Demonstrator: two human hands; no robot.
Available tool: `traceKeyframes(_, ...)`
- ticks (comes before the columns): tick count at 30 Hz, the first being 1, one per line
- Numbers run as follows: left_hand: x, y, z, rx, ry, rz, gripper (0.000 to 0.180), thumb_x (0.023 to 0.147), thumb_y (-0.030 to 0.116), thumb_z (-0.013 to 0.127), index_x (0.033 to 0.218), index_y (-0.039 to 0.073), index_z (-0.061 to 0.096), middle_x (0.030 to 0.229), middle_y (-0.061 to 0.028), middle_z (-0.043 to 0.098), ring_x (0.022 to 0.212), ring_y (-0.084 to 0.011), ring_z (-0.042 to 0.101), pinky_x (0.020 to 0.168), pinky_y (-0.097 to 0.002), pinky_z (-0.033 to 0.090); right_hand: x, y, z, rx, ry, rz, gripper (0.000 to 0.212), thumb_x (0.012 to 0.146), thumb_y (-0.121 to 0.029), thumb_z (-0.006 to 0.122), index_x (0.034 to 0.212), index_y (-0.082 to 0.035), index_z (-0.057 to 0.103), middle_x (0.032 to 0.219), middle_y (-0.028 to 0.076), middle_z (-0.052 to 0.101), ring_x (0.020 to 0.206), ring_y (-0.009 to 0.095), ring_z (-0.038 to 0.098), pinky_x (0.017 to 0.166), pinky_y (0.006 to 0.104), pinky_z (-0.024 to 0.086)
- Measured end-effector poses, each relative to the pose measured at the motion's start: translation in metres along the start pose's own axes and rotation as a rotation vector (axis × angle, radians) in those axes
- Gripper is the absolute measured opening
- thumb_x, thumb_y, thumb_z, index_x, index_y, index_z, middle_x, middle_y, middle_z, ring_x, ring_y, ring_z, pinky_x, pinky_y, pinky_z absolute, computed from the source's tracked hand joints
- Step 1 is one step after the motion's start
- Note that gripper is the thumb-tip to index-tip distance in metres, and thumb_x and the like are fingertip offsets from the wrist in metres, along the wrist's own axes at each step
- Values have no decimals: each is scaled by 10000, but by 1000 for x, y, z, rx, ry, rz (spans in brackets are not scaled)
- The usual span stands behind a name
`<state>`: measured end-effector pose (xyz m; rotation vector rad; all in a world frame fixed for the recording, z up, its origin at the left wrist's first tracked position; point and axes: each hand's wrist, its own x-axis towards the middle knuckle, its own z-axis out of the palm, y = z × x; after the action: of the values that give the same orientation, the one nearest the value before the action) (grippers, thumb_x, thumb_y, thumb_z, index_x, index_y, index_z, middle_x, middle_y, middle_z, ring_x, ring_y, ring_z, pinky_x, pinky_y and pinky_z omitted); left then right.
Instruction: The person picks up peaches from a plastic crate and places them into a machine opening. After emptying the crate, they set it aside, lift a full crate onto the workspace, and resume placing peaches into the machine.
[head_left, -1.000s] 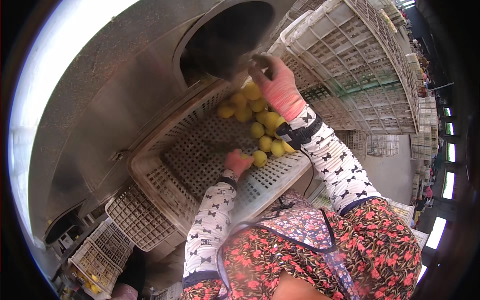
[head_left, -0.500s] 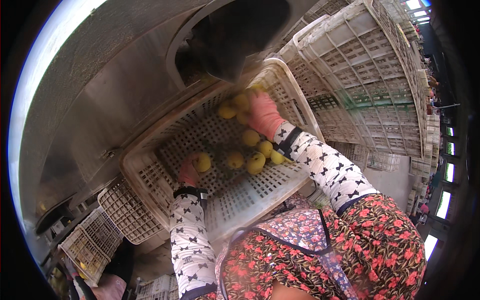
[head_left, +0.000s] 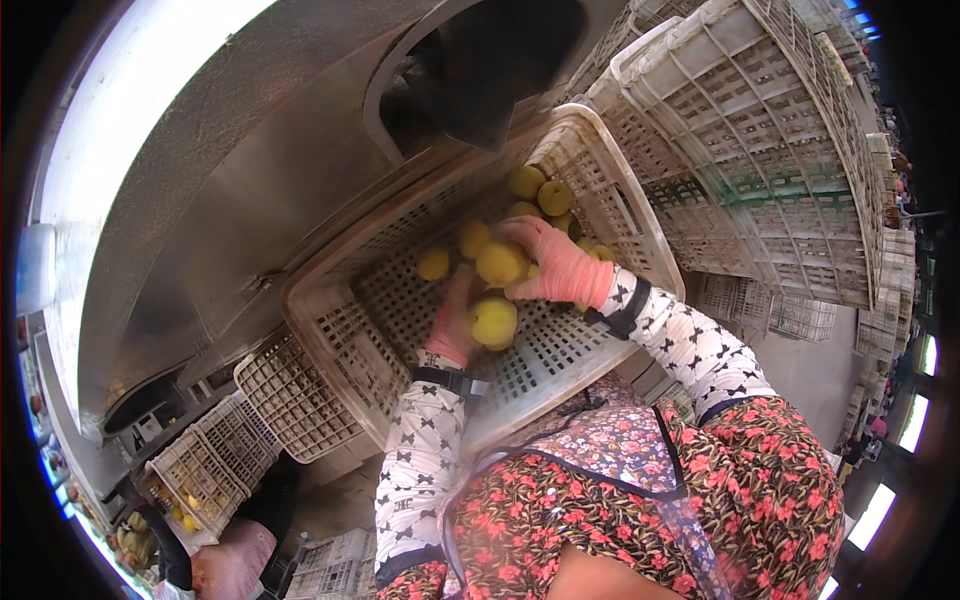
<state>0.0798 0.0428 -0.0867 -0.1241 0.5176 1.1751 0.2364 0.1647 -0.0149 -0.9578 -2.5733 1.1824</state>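
Note:
I have both arms inside a large pale plastic crate holding several round yellow fruits. Pink gloves cover my hands. My right hand curves its fingers around one yellow fruit near the crate's middle. Just below it, my left hand is cupped against another yellow fruit; part of its fingers is hidden behind that fruit. One loose fruit lies to the left of the hands. More yellow fruits cluster at the crate's far right end.
A metal chute opens above the crate's far side, beside a curved metal machine wall. Stacked crates stand at the right. Another crate sits at the left, and beyond it a person is near a crate of fruit.
My left hand has moved right and my right hand has come back toward the crate's middle, so they are close together. Several fruits have shifted toward the right end.

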Motion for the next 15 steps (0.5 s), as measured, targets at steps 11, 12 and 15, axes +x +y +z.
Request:
traceKeyframes(11, -93, 52, 139, 832, -181, 492, 785, 771, 198, 767, 1428, 32, 370, 1256, -97, 548, 1133, -202, 536, 1006, -338, 409, -55, -123, -59, 452, 247, -73, 895, 671, -340, 850, 1379, -9, 414, 1246, 190, 549, 1167, 285, 553, 1000, 343, 432)
traceKeyframes(12, -94, 55, 148, 758, -157, 571, 769, 779, 197, 761, 1422, 28, 375, 1245, -95, 551, 1109, -203, 548, 991, -340, 424, -54, -131, -68, 330, 352, -86, 881, 671, -336, 850, 1369, -7, 422, 1237, 189, 553, 1153, 283, 562, 989, 342, 440)
traceKeyframes(15, -96, 61, 131, 366, -14, 435, 542, 899, 344, 588, 1310, 9, 472, 1167, -149, 593, 1028, -269, 605, 921, -409, 501, -40, -139, -73, 54, 657, -13, 885, 656, -337, 863, 1345, 11, 430, 1170, 172, 573, 1091, 282, 587, 946, 361, 466)
